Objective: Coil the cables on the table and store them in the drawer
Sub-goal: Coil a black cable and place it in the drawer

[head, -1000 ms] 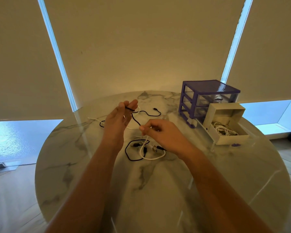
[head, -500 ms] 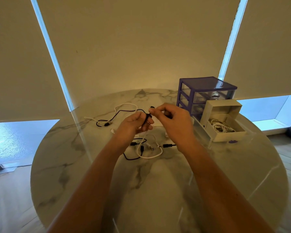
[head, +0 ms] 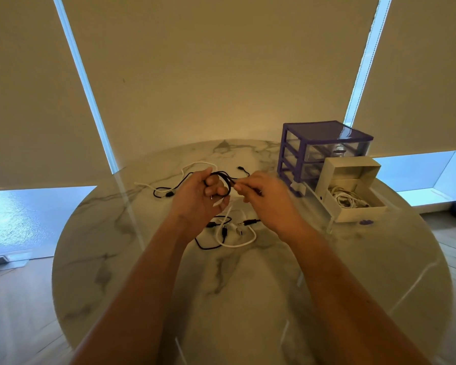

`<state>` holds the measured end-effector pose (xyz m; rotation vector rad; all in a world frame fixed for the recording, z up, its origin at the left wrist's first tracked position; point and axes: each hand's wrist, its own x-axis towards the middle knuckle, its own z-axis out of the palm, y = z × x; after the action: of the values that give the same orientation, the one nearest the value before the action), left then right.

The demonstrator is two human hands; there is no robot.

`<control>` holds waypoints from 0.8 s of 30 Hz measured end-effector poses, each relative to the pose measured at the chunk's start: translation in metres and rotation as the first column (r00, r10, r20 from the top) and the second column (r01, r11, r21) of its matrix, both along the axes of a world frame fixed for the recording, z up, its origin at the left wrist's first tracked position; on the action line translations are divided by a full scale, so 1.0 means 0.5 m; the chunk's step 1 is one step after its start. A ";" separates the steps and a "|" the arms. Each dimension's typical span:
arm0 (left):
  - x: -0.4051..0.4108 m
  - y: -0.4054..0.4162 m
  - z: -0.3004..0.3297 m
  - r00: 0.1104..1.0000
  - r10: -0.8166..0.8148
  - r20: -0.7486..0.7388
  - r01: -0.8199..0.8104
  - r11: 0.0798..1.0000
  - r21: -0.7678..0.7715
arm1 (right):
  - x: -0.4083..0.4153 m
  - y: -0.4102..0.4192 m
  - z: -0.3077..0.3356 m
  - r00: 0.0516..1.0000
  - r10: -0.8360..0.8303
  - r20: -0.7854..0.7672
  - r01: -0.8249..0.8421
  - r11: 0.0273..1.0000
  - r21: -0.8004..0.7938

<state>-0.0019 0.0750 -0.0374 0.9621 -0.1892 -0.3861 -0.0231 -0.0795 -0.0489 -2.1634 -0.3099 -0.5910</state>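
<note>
The left hand [head: 199, 197] holds a loop of black cable [head: 223, 180] round its fingers, and the right hand [head: 261, 193] pinches the strand just beside it. The loops could slip off, or the trailing end snag the loose cables [head: 229, 233] on the table [head: 248, 285]. Since half a second ago the hands sit closer, another turn wound; the drawer [head: 353, 196] stays open at right

A round marble-patterned table [head: 248, 299] stood on a wood-plank floor [head: 19, 312]. Beige roller blinds [head: 208, 69] covered the windows; bluish daylight [head: 32, 214] entered beneath and between them.
</note>
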 end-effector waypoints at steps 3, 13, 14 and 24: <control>0.002 -0.002 -0.005 1.000 -0.011 0.009 0.011 1.000 0.016 | -0.001 0.003 -0.004 0.998 -0.028 0.053 0.032 0.996 -0.077; 0.002 0.003 -0.008 0.998 -0.042 0.055 0.041 0.999 0.014 | -0.017 0.015 0.006 0.995 -0.035 0.090 0.043 0.996 -0.082; 0.001 0.003 -0.008 0.997 -0.044 0.064 0.042 0.999 0.023 | -0.019 0.019 0.008 0.996 -0.039 0.082 0.044 0.997 -0.069; -0.007 0.000 -0.001 0.995 -0.075 0.068 0.076 0.997 -0.004 | -0.024 0.018 0.027 0.988 0.020 -0.151 0.036 0.933 0.358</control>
<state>-0.0055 0.0749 -0.0380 0.9640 -0.2895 -0.4221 -0.0352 -0.0702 -0.0352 -1.8416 -0.0989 -0.4430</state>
